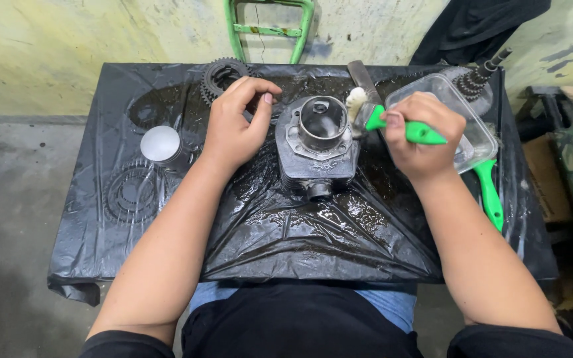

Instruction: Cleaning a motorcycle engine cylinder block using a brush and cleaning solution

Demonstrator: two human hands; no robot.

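A grey metal engine cylinder point(318, 142) stands upright in the middle of a black plastic sheet point(286, 225) that covers the table. My right hand point(422, 132) grips a paintbrush with a green handle point(411, 130); its pale bristles touch the cylinder's upper right edge. My left hand point(237, 122) rests just left of the cylinder, fingers curled, fingertips near its left side, holding nothing that I can see.
A silver piston point(161, 146) and a flat gear disc point(130, 192) lie at the left. A dark sprocket point(223, 76) sits at the back. A clear plastic tub point(472, 129), a geared shaft point(479, 76) and a second green-handled tool point(490, 195) are at the right. A green metal frame point(270, 30) stands behind.
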